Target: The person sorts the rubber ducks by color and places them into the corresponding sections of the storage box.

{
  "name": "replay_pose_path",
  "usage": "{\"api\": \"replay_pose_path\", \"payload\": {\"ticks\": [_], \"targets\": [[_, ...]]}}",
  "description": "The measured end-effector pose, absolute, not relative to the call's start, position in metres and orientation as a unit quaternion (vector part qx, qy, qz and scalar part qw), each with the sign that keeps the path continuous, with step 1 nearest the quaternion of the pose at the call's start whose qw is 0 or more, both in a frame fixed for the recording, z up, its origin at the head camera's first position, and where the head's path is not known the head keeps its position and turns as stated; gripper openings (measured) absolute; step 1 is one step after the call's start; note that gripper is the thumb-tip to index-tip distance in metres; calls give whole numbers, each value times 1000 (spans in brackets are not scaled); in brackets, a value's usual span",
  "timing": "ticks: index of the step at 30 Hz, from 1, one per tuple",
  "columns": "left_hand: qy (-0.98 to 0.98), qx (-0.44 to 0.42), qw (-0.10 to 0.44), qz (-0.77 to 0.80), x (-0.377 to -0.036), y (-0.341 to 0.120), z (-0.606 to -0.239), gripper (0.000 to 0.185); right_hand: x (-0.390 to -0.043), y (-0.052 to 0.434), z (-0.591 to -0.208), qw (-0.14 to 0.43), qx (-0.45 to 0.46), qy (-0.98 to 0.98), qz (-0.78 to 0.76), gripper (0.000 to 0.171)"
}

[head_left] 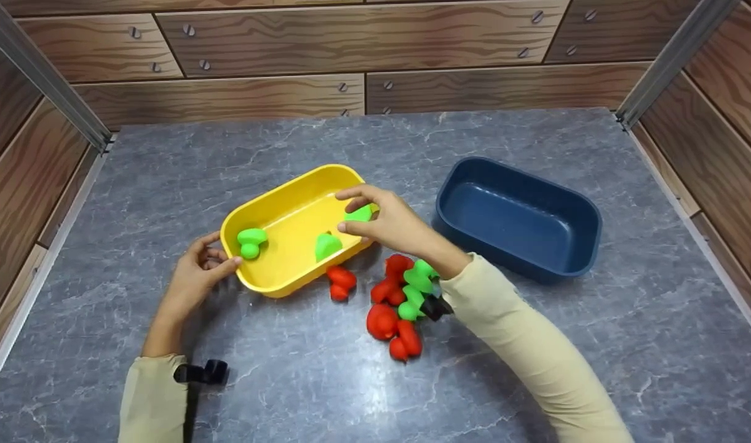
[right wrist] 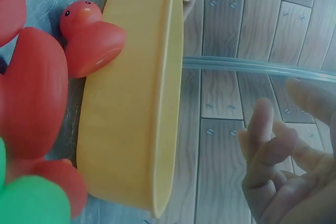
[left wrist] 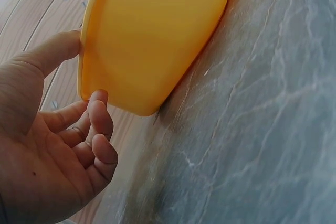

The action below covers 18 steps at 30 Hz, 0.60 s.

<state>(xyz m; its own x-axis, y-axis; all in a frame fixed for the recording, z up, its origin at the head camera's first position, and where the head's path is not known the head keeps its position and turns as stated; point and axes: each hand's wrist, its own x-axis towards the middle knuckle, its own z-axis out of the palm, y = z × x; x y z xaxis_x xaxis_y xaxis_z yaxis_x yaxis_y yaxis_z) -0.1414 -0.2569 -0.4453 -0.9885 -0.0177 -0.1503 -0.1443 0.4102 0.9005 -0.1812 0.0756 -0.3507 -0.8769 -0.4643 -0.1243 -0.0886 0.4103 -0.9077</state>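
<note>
A yellow tub (head_left: pixel 289 284) stands left of centre, with several green rubber ducks (head_left: pixel 251 242) inside. At its left end my left hand (head_left: pixel 194 274) grips the rim between thumb and index finger; the other fingers curl loosely in the left wrist view. Above the tub's right end hovers my right hand (head_left: pixel 381 218), thumb and fingers apart, holding nothing. One green duck (head_left: pixel 358 214) in the tub shows partly behind it. A red rubber duck (right wrist: pixel 94 40) rests against the tub's outer wall.
More red ducks (head_left: pixel 382 321) and green ducks (head_left: pixel 419 277) lie in a cluster in front of the tubs, partly under the right forearm. A dark blue tub (head_left: pixel 510 224) stands to the right. Wood-patterned panels (head_left: pixel 350 40) enclose the grey marbled table (head_left: pixel 301 381).
</note>
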Motion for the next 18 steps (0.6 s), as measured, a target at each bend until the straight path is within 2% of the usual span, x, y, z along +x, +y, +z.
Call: {"api": "replay_pose_path", "payload": {"ticks": [18], "targets": [[834,-62,59,545,-143,-257,-446,69,-159,108,-352,198,-213,827,-482,50]]}}
